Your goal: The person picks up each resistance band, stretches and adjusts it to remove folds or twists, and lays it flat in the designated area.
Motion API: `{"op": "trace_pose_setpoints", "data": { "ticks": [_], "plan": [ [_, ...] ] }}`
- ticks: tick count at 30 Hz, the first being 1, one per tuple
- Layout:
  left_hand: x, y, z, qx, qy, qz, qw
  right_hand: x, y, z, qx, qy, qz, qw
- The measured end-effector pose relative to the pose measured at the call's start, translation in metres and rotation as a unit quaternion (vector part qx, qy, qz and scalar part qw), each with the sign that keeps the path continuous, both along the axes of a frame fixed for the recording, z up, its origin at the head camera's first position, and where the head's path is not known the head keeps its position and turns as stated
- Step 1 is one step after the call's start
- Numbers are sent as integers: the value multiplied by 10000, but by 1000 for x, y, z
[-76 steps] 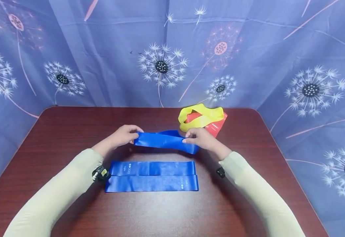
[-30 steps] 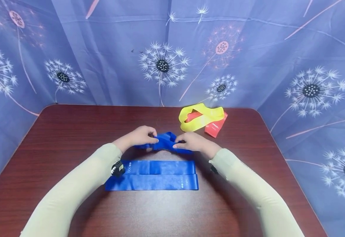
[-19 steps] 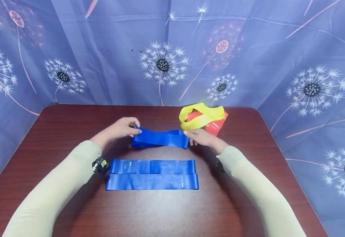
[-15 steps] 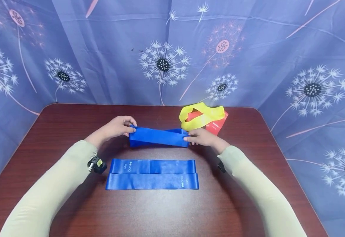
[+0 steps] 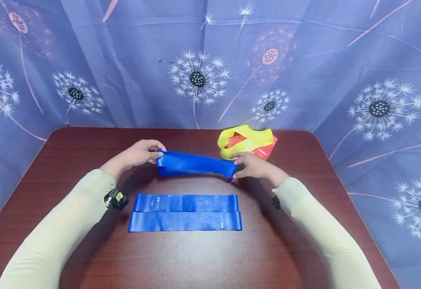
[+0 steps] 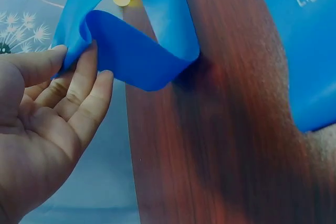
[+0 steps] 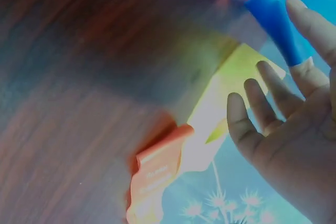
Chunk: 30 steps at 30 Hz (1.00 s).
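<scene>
A blue resistance band loop (image 5: pixel 196 162) is stretched lengthwise between my two hands, above the table. My left hand (image 5: pixel 143 153) pinches its left end between thumb and fingers; the left wrist view shows the band (image 6: pixel 136 56) folding over at those fingertips. At the right end my right hand (image 5: pixel 253 165) holds the loop, index finger inside it and thumb in front. Its other fingers (image 7: pixel 254 103) are spread off the band in the right wrist view. Nearer me, two flat blue resistance bands (image 5: pixel 185 221) printed "Light" lie side by side, edges touching or slightly overlapping.
A yellow resistance band (image 5: pixel 246 140) lies loosely over a red resistance band (image 5: pixel 264 151) at the table's back right, just behind my right hand. The brown table (image 5: pixel 196 261) ends at a blue dandelion-print curtain (image 5: pixel 131 72) on the back and sides.
My hands came together with the band bunched, then drew apart and spread it. In the last half second the left hand rose slightly and the right moved right. The flat bands stayed put.
</scene>
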State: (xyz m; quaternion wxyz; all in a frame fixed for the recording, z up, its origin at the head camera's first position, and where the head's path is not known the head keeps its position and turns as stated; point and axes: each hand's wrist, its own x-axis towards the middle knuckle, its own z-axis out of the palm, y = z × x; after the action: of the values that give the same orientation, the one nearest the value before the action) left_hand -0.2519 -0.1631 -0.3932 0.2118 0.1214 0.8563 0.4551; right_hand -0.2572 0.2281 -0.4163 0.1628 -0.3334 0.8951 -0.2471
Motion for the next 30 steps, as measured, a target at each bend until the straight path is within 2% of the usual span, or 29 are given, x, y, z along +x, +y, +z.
{"op": "trace_pose_setpoints", "data": {
  "ticks": [6, 11, 14, 22, 30],
  "plan": [
    [1, 3, -1, 159, -154, -21, 9998, 0, 11, 19, -510, -755, -484, 9947],
    [3, 1, -5, 13, -187, -51, 9998, -2, 15, 24, -771, -902, -759, 9900],
    [4, -2, -11, -146, -178, -126, 9997, -2, 14, 19, -671, -855, -806, 9908],
    [9, -16, -26, -795, -210, -444, 9956, -2, 0, -11, -347, -775, -756, 9935],
    [11, -24, -33, -1026, -331, -406, 9933, -6, -4, -26, -66, -529, -684, 9962]
  ]
}}
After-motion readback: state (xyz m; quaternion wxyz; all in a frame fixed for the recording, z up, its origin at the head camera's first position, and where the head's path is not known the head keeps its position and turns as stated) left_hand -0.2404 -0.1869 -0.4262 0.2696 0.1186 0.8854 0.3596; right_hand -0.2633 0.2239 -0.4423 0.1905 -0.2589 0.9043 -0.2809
